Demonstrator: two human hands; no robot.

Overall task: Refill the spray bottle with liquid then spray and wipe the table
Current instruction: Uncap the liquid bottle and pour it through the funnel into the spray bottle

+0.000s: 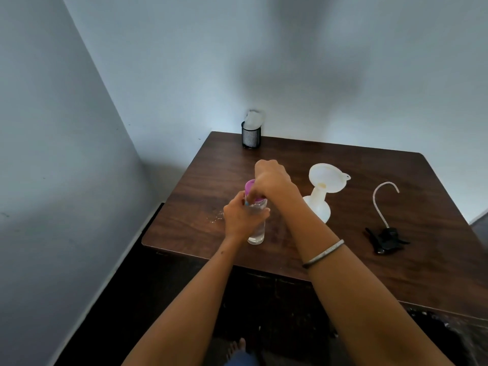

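Still on the refill step at frame centre: left hand point(241, 219) gripping the clear water bottle point(256, 223), right hand point(269, 180) pinching its purple cap point(250, 190); next, probably, pouring through the funnel point(326, 180) into the spray bottle point(318, 207), right of centre.

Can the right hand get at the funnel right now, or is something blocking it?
Probably yes: the funnel sits just beyond the right hand with nothing between, but that hand must first release the purple cap.
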